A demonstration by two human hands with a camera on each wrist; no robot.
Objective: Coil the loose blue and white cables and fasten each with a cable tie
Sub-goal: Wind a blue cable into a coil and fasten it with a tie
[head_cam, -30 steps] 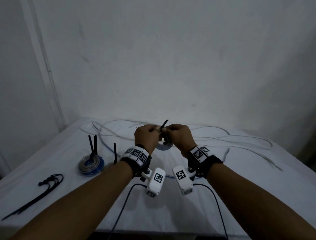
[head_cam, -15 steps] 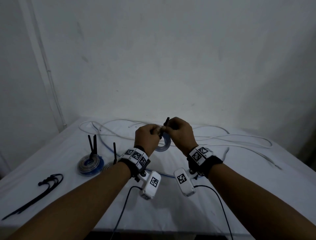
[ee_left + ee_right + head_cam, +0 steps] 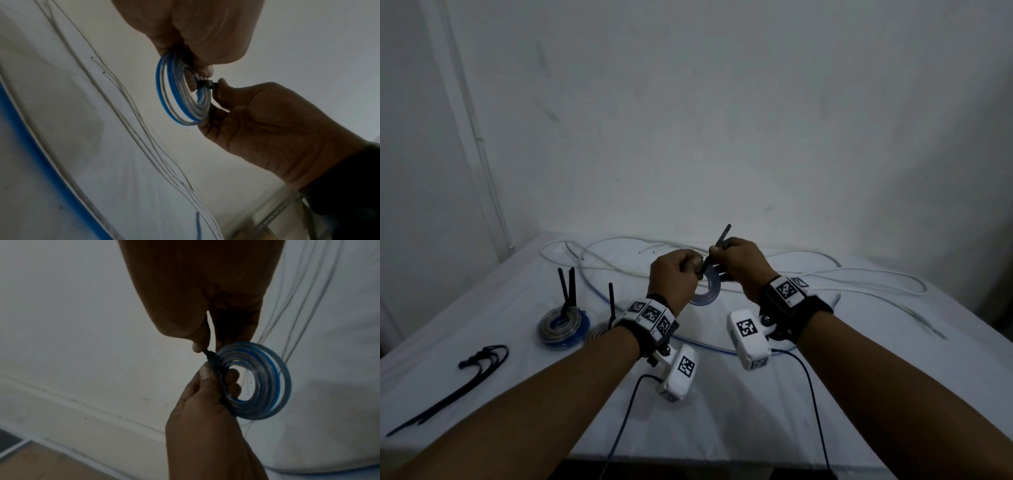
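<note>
The step in hand is cinching a cable tie (image 3: 205, 84) round a small blue and clear coil (image 3: 707, 287), held up off the bench (image 3: 859, 394) between both hands. The left hand (image 3: 673, 277) pinches the coil right at the tie's head, thumb on one face and a fingertip through the hole, as the right wrist view shows. The right hand (image 3: 739, 262) is closed on the tie's tail (image 3: 722, 236), which sticks up past its knuckles.

To do this well, the left pinch should sit right against the head so the turns lie flat and none slips out as the loop shrinks. The pull probably wants to run straight along the tail, away from the left hand, not sideways, or the head may twist and skew the coil. It looks nearly snug already; stop when the turns are gathered, before they kink.

Beyond the hands lies loose white cable (image 3: 876, 274); to the left of the left hand sit two tied coils (image 3: 563, 325), and further left the spare ties (image 3: 465, 380).
</note>
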